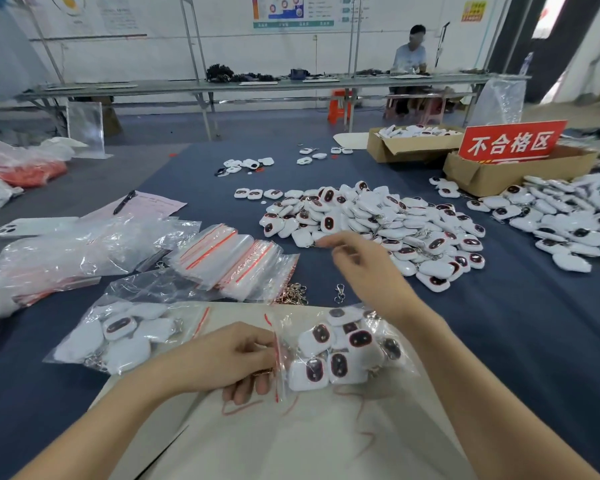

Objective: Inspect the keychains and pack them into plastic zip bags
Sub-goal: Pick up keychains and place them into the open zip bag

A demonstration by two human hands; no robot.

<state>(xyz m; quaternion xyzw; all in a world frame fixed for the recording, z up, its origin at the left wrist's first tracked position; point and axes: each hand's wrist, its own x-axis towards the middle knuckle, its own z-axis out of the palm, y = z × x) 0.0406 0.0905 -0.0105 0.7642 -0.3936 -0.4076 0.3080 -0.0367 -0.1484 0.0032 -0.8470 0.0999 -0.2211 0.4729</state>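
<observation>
Left hand [236, 355] pinching zip bag [291, 321] mouth, right hand [357, 263] blurred over keychain pile [378, 216], grip unclear

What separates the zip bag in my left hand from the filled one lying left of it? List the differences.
The left hand pinches the held zip bag at its red-striped mouth; the lying zip bag is untouched. The held zip bag's keychains mostly show dark faces; the lying zip bag's, white backs. Both are clear, red-striped and filled.

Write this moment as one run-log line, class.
step: packing | left hand: pinches bag mouth | right hand: at keychain pile, grip blurred | bag: holds keychains
</observation>
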